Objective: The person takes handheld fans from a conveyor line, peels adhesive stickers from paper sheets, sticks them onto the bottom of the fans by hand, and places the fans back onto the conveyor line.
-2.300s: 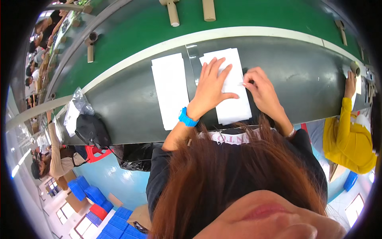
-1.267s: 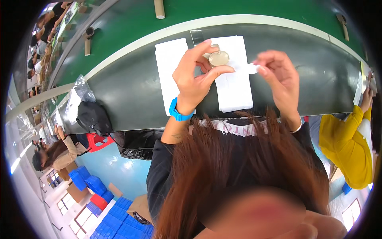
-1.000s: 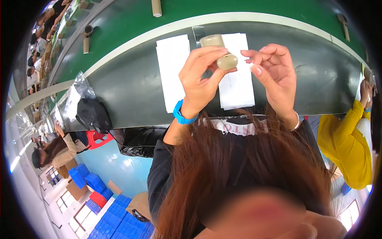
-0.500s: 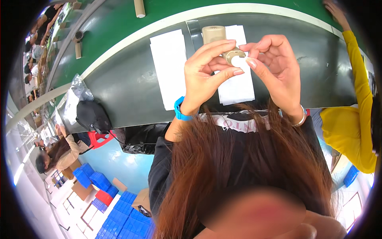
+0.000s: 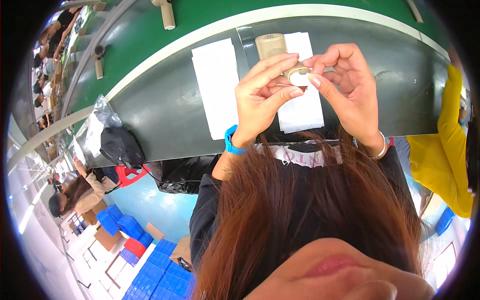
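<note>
My left hand (image 5: 263, 97) is closed around the slim end of a beige, hair-dryer-shaped device (image 5: 271, 46). Its wider, barrel-like part points away from me, over the sheets. A small white round piece (image 5: 298, 79), like a sticker, covers part of the end face turned toward me. The thumb and forefinger of my right hand (image 5: 351, 87) pinch at the edge of that white piece. Beneath the device lies a stack of white sheets (image 5: 301, 114), partly hidden by my left hand. Another white stack (image 5: 216, 87) lies to its left.
Past the dark worktop (image 5: 167, 90) runs a green belt (image 5: 215, 15) with beige parts, one (image 5: 168, 17) near the top. A black bag (image 5: 121, 146) and a clear plastic bag (image 5: 102, 116) sit at left. A co-worker's yellow sleeve (image 5: 452, 107) shows at right.
My right fingertips stay at the white piece while the device turns slightly. The co-worker's arm at right has drawn back from the belt. A beige part now shows on the belt at upper right.
</note>
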Demonstrator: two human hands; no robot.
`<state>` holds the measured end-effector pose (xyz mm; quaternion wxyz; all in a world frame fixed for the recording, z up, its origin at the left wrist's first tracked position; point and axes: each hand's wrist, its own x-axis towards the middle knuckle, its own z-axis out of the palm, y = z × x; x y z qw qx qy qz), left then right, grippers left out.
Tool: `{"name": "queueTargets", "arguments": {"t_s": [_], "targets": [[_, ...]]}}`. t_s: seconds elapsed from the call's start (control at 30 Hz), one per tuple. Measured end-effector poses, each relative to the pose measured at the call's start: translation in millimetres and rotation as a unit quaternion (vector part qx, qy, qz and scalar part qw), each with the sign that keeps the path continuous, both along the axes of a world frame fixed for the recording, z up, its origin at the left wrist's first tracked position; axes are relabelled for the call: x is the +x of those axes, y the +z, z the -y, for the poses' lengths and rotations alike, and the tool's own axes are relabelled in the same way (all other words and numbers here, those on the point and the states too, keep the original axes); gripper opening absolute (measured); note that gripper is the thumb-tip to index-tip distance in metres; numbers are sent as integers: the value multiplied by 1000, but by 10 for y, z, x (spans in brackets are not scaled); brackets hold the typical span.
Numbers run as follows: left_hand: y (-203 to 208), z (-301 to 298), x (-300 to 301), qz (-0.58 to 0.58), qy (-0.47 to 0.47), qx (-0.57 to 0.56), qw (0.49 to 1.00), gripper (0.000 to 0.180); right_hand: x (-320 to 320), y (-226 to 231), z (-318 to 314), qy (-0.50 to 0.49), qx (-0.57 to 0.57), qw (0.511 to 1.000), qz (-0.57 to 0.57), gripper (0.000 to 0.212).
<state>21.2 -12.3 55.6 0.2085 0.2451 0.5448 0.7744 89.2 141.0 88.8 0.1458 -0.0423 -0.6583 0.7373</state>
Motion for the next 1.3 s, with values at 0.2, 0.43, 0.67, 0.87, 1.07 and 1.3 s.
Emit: {"name": "queueTargets", "arguments": {"t_s": [0.2,0.43,0.67,0.87,1.07,1.3], "targets": [[-14,-4,-9,-2,3,3,1000,43,-13,16,-6,3,8,1000,-5,24],[-37,-17,8,9,4,17,1000,42,0,71,-21,15,18,999,31,29],[-26,-19,6,6,3,13,1000,42,-3,85,-23,12,32,999,34,30],[-42,-17,16,2,5,6,1000,43,1,93,-21,12,43,998,42,30],[-9,-56,56,13,11,14,1000,36,40,111,-19,-11,118,992,32,33],[-2,-75,105,13,17,10,1000,30,91,150,-25,-71,311,948,9,42]]}}
